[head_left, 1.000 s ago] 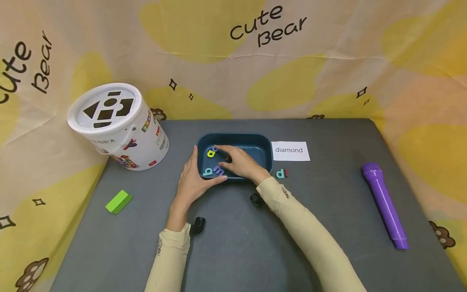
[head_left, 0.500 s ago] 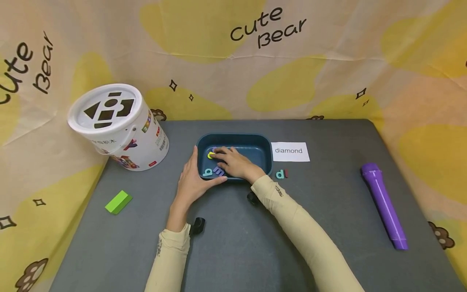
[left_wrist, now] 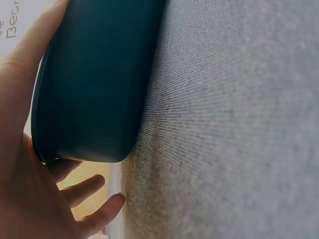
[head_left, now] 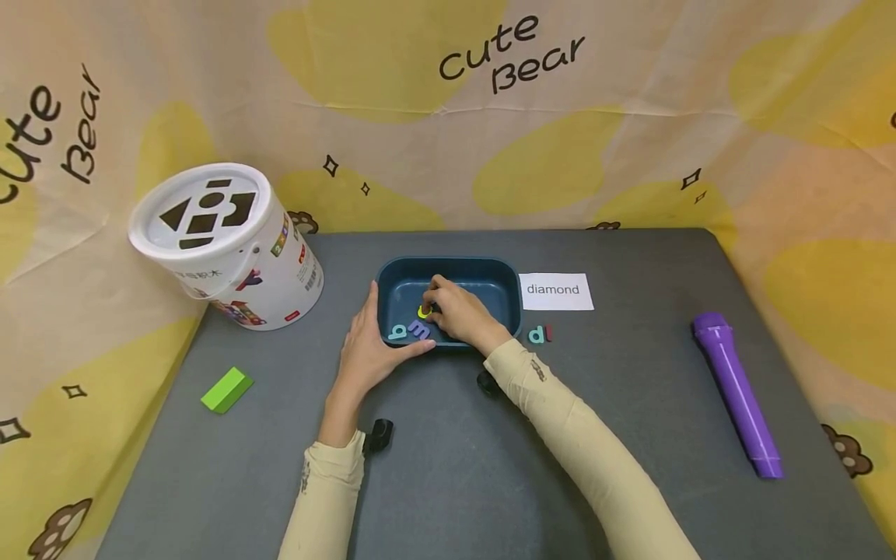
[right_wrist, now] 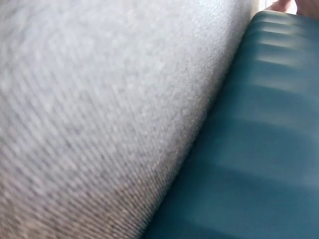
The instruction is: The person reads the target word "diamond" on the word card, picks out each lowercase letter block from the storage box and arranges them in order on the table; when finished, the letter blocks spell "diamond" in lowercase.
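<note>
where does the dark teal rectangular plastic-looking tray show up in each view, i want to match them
Head: just above centre, rounded teal tray seen from above.
Left wrist: upper left, tray walls seen close, beside the bare left hand.
Right wrist: right side, tray wall slanting from bottom to upper right.
Shared landmark: the flat grey tabletop.

My left hand (head_left: 365, 342) spans the left end of a dark teal rectangular tray (head_left: 490, 285). Inside, my right hand (head_left: 460, 311) pinches a small yellow letter (head_left: 423, 313) near a purple letter m (head_left: 419, 330) and a turquoise letter (head_left: 397, 333). On the grey table (head_left: 448, 482), right of the tray, lie a white paper card (head_left: 556, 292) printed "diamond", a second turquoise letter (head_left: 537, 335) and a small red letter (head_left: 549, 334).
</note>
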Demonstrator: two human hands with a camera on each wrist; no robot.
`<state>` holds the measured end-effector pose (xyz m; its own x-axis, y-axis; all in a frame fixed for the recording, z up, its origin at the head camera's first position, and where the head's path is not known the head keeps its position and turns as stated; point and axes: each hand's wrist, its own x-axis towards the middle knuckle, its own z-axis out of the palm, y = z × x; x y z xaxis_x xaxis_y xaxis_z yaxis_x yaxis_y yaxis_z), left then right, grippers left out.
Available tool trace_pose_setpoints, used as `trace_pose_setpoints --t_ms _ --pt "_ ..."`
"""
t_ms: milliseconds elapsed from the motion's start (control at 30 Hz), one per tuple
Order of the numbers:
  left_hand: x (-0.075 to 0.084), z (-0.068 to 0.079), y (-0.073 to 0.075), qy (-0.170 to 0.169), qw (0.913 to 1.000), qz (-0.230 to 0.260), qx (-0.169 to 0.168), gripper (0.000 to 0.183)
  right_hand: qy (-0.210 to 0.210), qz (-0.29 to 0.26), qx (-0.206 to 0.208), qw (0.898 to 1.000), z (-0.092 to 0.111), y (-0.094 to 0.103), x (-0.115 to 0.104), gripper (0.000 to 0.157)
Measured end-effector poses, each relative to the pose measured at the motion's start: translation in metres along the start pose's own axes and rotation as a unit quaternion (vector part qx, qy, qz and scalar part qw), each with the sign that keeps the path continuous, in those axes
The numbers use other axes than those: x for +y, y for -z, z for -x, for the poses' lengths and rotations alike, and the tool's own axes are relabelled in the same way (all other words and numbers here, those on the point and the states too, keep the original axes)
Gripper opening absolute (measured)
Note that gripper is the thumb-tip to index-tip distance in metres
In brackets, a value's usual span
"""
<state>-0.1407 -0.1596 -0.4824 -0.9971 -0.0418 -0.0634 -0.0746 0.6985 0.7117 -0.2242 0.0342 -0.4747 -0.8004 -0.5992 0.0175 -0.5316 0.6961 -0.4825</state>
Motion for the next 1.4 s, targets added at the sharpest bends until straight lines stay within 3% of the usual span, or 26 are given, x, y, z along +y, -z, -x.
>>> trace_pose_setpoints --t_ms 200,300,400,600,900,1200,1400 --pt "-0.001 0.001 -0.001 0.001 1.0 0.002 -0.002 0.144 0.0 -0.063 0.037 0.997 0.001 0.001 0.002 0.008" --pt "-0.001 0.0 -0.001 0.001 1.0 0.004 -0.001 0.143 0.003 -0.121 0.056 0.991 0.001 0.001 0.004 0.001" --pt "0.0 0.0 -0.001 0.003 1.0 0.004 -0.001 0.142 0.01 -0.167 0.066 0.984 0.004 0.004 0.006 0.009" --pt "0.002 -0.001 -0.001 0.003 1.0 0.003 -0.004 0.143 0.001 -0.203 0.081 0.976 0.027 0.017 0.01 0.025" --pt "0.001 -0.001 -0.001 0.005 1.0 0.0 -0.003 0.144 -0.022 -0.23 0.147 0.962 0.066 0.043 0.027 0.013" --pt "0.002 0.001 -0.002 -0.004 1.0 -0.001 0.0 0.144 -0.116 -0.24 0.248 0.931 0.117 0.078 0.075 0.013" --pt "0.001 0.001 -0.002 0.0 1.0 -0.002 0.002 0.145 -0.195 -0.207 0.243 0.927 0.147 0.09 0.106 0.015"
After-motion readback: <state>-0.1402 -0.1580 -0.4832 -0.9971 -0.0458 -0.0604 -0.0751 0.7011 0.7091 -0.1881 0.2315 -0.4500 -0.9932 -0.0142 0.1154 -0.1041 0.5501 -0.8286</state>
